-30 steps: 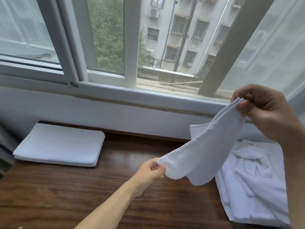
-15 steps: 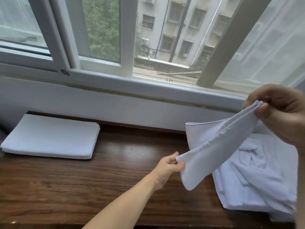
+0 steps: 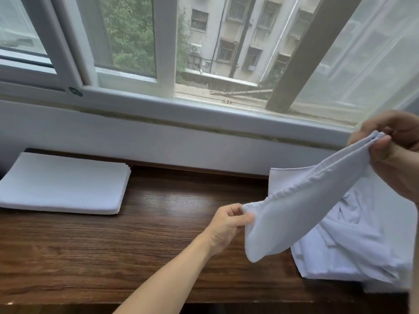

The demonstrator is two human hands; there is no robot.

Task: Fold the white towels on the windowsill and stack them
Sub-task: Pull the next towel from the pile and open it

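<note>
While the left hand (image 3: pixel 229 225) pinches one end of a soft white towel (image 3: pixel 301 214) and the right hand (image 3: pixel 394 150) grips the other, it sags above the dark wood-grain windowsill (image 3: pixel 158 245), over rumpled towels (image 3: pixel 353 245); a flat folded stack (image 3: pixel 63 184) lies far left.

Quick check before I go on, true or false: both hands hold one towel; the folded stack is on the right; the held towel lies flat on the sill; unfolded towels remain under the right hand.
1. Both hands hold one towel: true; the left hand and right hand pinch the held towel.
2. False: the folded stack sits at the left.
3. False: it hangs in the air above the sill.
4. True: the unfolded towels lie crumpled there.
</note>
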